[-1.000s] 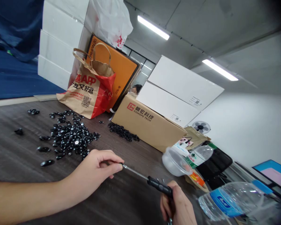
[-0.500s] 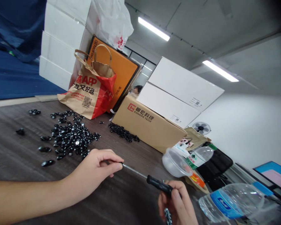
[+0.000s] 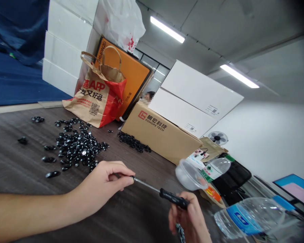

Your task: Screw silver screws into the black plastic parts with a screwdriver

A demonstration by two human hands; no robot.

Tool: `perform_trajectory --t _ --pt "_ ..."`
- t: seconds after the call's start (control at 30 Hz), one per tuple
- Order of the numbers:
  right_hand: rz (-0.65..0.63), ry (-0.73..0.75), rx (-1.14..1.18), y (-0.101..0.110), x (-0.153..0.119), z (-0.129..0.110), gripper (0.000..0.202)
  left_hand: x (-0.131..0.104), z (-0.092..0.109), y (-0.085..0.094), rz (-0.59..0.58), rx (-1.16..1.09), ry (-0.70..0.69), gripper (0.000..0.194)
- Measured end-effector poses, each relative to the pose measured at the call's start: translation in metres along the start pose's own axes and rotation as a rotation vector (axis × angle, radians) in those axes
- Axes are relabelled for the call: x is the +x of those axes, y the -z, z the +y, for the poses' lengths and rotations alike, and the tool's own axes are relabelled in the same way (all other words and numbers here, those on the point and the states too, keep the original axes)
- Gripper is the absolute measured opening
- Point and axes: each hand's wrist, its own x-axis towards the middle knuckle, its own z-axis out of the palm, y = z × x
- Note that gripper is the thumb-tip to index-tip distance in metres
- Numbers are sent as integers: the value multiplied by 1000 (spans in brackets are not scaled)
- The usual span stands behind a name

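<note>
My right hand (image 3: 188, 216) grips the black handle of a screwdriver (image 3: 173, 199) between thumb and fingers. Its metal shaft points left and slightly up toward my left hand (image 3: 110, 179), which pinches a small black part (image 3: 133, 178) at the shaft's tip. Most of that part is hidden by my fingers. Below the right fingers shows a shiny black-and-silver piece (image 3: 180, 233), partly covered by the hand; its kind I cannot make out. Beyond my left hand lies a heap of small black parts with silver metal centres (image 3: 78, 145), several of them scattered at its left.
Small black pieces (image 3: 134, 141) lie along a cardboard box (image 3: 162, 135). A paper bag (image 3: 96, 98) stands behind the heap. To the right are a clear plastic tub (image 3: 190, 175) and a water bottle (image 3: 248, 217) on the dark table (image 3: 12, 168). A person is partly visible behind the boxes.
My right hand has turned slightly around the screwdriver handle, its fingers shifting a little left and up. The left hand stays nearly still, pinching the part.
</note>
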Motion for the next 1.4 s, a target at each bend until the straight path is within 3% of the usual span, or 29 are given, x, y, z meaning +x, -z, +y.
perform_trajectory --t 0.23,0.4,0.6,0.73,0.83,1.0,1.17,1.4 --pt "2 14 -72 2 -2 -2 48 0 -1 1 0 18 -23 12" --pt "-16 21 15 3 -2 -3 36 1 -1 0 -5 10 -16 12" --pt "-52 33 1 5 0 1 46 1 1 2 -5 14 -18 13" --pt "12 30 -43 4 -1 -1 37 1 2 2 -4 33 -20 13" --pt "33 25 -132 4 0 -1 45 0 0 1 -18 74 -46 14" --pt "-12 10 -13 2 2 1 46 -1 -4 1 -26 58 -55 14" --pt "1 10 -86 4 0 0 46 -1 -3 1 -26 82 -53 14" --pt "7 49 8 4 2 1 40 -2 -4 2 -31 61 -50 14"
